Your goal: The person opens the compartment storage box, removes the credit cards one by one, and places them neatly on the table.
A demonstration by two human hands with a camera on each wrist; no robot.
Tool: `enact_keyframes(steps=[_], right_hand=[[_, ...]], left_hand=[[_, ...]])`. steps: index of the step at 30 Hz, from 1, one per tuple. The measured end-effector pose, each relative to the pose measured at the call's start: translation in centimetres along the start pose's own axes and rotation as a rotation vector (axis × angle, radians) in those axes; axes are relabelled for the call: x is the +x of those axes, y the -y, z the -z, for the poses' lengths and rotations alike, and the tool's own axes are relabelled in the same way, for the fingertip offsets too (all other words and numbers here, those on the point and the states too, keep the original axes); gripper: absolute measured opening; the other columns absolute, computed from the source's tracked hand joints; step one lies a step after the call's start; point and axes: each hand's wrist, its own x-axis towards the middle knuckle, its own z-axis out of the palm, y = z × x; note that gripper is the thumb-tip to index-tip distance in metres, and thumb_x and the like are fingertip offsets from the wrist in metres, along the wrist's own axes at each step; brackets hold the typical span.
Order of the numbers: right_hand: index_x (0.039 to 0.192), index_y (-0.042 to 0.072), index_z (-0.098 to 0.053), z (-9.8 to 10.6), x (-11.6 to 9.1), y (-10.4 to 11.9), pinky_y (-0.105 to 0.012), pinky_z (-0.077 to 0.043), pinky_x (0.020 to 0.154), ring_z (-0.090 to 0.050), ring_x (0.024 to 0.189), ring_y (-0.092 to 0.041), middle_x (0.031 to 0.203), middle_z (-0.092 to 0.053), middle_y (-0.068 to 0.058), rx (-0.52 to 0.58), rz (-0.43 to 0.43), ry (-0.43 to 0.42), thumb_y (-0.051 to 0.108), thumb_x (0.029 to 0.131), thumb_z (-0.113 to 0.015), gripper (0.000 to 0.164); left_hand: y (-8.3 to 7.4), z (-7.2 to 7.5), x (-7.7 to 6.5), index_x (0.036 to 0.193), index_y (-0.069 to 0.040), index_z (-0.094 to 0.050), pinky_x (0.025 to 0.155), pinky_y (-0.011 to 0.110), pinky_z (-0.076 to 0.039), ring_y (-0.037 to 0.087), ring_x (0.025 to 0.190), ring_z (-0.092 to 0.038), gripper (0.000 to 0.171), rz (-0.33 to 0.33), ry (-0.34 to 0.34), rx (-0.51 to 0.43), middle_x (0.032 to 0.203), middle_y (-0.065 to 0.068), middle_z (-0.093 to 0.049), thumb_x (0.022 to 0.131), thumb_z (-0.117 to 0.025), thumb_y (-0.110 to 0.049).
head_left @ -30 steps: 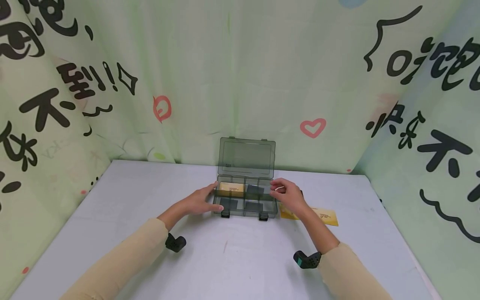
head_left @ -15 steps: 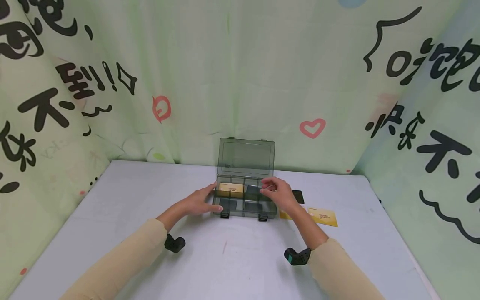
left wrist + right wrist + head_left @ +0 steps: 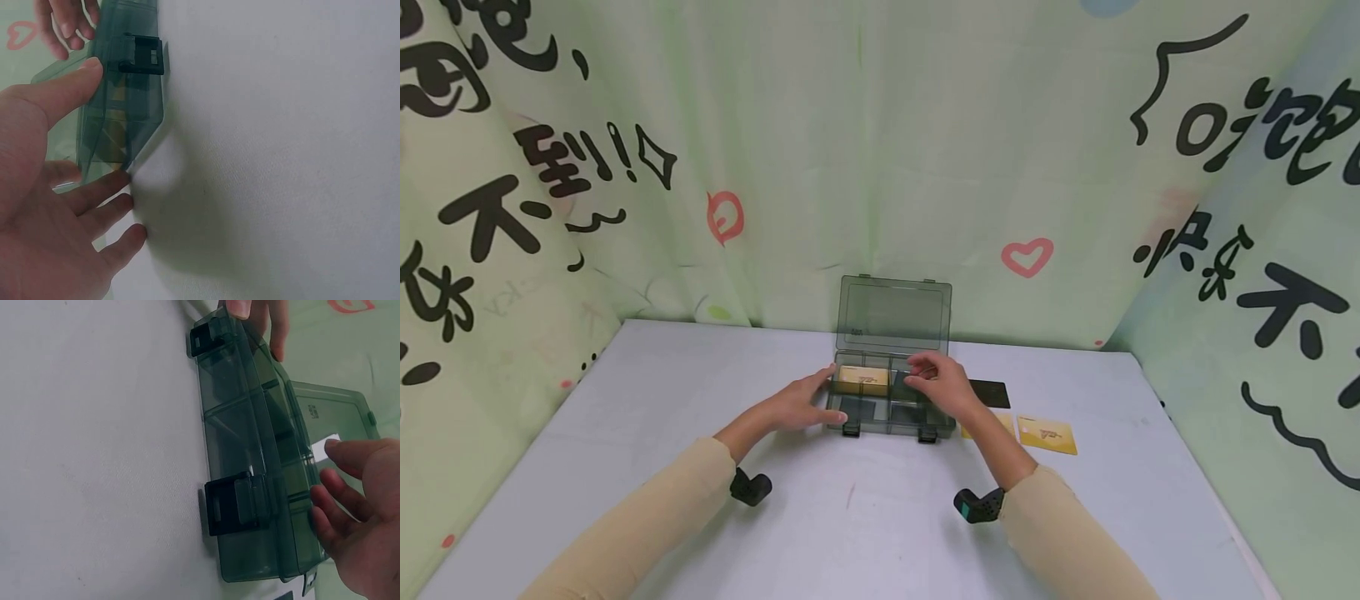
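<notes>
A translucent grey-green compartment box [image 3: 891,427] stands on the table with its hinged lid [image 3: 895,312] raised at the back. A small yellow carton [image 3: 863,381] lies in its rear left compartment, and dark flat pieces [image 3: 908,414] show in others. My left hand [image 3: 793,404] rests at the box's left end, thumb at the front rim and fingers along the side. Over the rear right compartments, my right hand [image 3: 943,385] pinches a small flat white piece [image 3: 320,450]; its kind cannot be made out. In the head view the fingers hide it.
Right of the box lie a black card-like piece [image 3: 990,393] and two yellow cards, one farther right [image 3: 1047,435] and one partly behind the right forearm [image 3: 1006,422]. Two black latches [image 3: 234,503] jut from the box's front. A printed curtain [image 3: 880,167] hangs behind the table.
My right hand has moved left from the box's right edge to above its rear right compartments, uncovering the black piece and more of the yellow cards. The left hand and box have stayed put.
</notes>
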Motion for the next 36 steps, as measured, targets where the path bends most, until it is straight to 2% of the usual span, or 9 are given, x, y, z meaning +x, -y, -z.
enact_keyframes(steps=[9, 17, 24, 31, 36], right_hand=[[0.125, 0.005, -0.061, -1.2, 0.9, 0.2, -0.043, -0.053, 0.09, -0.062, 0.105, -0.028, 0.112, -0.066, -0.013, -0.04, -0.004, 0.026, 0.017, 0.093, -0.065, 0.035], [0.125, 0.01, -0.061, -2.0, 1.5, 0.2, -0.042, -0.053, 0.087, -0.061, 0.105, -0.026, 0.111, -0.066, -0.01, -0.104, -0.033, 0.044, 0.022, 0.094, -0.064, 0.033], [0.124, 0.01, -0.062, -2.5, 2.0, 0.7, -0.04, -0.054, 0.081, -0.062, 0.1, -0.025, 0.107, -0.067, -0.009, -0.165, -0.018, 0.064, 0.022, 0.095, -0.062, 0.031], [0.126, 0.011, -0.062, -2.8, 2.5, 1.0, -0.043, -0.053, 0.084, -0.062, 0.103, -0.027, 0.109, -0.067, -0.01, -0.213, -0.022, 0.083, 0.023, 0.096, -0.06, 0.032], [0.122, 0.013, -0.064, -3.1, 2.9, 1.0, -0.037, -0.051, 0.075, -0.061, 0.088, -0.021, 0.102, -0.067, -0.008, -0.253, -0.041, 0.086, 0.025, 0.096, -0.06, 0.028]], left_hand=[[0.1, -0.1, -0.1, 0.156, -0.01, -0.016, 0.118, 0.053, -0.025, 0.035, 0.147, -0.024, 0.091, -0.026, 0.003, 0.003, 0.158, 0.017, -0.028, 0.088, -0.069, -0.04], [0.1, -0.2, 0.0, 0.156, -0.01, -0.016, 0.119, 0.053, -0.025, 0.034, 0.147, -0.025, 0.092, -0.01, -0.001, -0.004, 0.158, 0.017, -0.029, 0.088, -0.07, -0.041], [0.3, -0.2, 0.3, 0.156, -0.012, -0.016, 0.119, 0.052, -0.024, 0.034, 0.147, -0.025, 0.093, -0.01, 0.003, -0.015, 0.158, 0.017, -0.029, 0.087, -0.07, -0.042], [0.4, 0.0, 0.3, 0.156, -0.012, -0.016, 0.119, 0.052, -0.024, 0.034, 0.147, -0.024, 0.093, -0.021, 0.005, -0.015, 0.158, 0.016, -0.028, 0.087, -0.07, -0.042], [0.2, 0.1, 0.2, 0.156, -0.012, -0.016, 0.119, 0.053, -0.024, 0.034, 0.147, -0.024, 0.093, -0.016, 0.01, -0.017, 0.158, 0.017, -0.028, 0.087, -0.07, -0.042]])
